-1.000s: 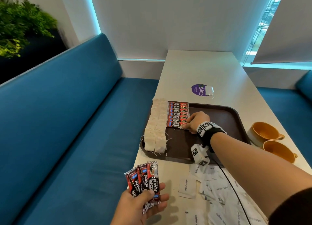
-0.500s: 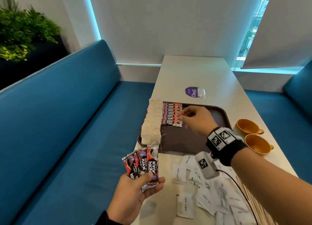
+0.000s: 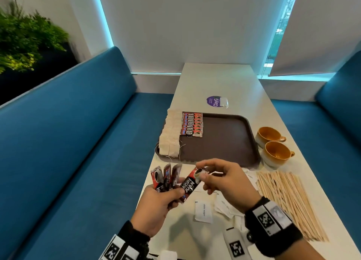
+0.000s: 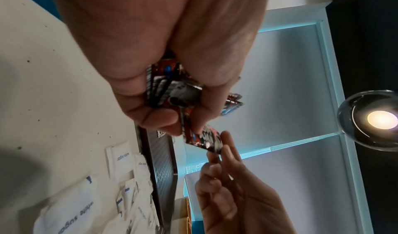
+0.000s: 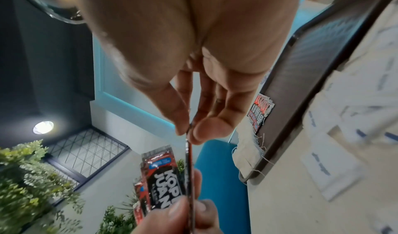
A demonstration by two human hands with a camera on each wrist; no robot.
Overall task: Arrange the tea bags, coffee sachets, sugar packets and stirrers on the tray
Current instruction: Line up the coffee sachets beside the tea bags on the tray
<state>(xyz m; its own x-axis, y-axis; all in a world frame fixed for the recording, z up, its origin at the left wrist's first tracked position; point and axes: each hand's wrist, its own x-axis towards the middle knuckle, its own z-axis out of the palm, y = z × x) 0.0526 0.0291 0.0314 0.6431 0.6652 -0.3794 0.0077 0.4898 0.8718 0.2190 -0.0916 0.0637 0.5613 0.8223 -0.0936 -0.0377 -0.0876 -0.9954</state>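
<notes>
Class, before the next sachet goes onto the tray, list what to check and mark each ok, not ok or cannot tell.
1. Right hand pinches one sachet only: ok.
2. Left hand grips the spare sachets: ok.
3. Spare sachets released the pinched one: not ok, left thumb lies on it.
4. Tray has bare space below the sachet row: ok.
5. Tea bags clear of that space: ok.
</notes>
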